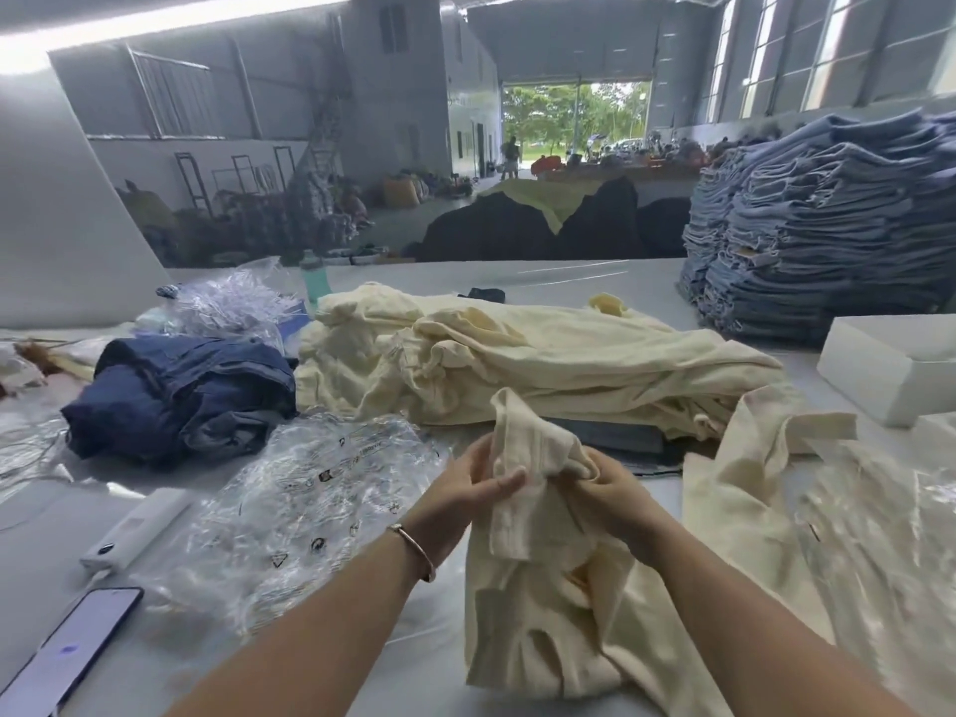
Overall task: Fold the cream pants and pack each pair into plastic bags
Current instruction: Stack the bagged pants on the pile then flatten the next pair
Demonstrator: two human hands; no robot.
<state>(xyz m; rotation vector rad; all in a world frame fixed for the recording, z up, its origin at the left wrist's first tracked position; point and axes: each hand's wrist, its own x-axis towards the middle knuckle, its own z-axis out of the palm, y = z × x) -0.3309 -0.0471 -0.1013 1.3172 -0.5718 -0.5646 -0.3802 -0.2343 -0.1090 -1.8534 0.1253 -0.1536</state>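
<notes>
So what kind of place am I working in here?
Most likely a garment factory or packing warehouse. It is a big metal-walled hall with a wide open doorway, a tall stack of folded blue jeans on the long white table, and a heap of cream pants beside loose plastic bags.

A garment warehouse or factory floor is showing here. A tall stack of folded jeans (827, 219) is rising at the right, cream pants (517, 354) are lying heaped on a long packing table (595, 271), and plastic bags (310, 499) are spreading at lower left. A large open bay door (574, 121) is letting in daylight at top centre.
</notes>
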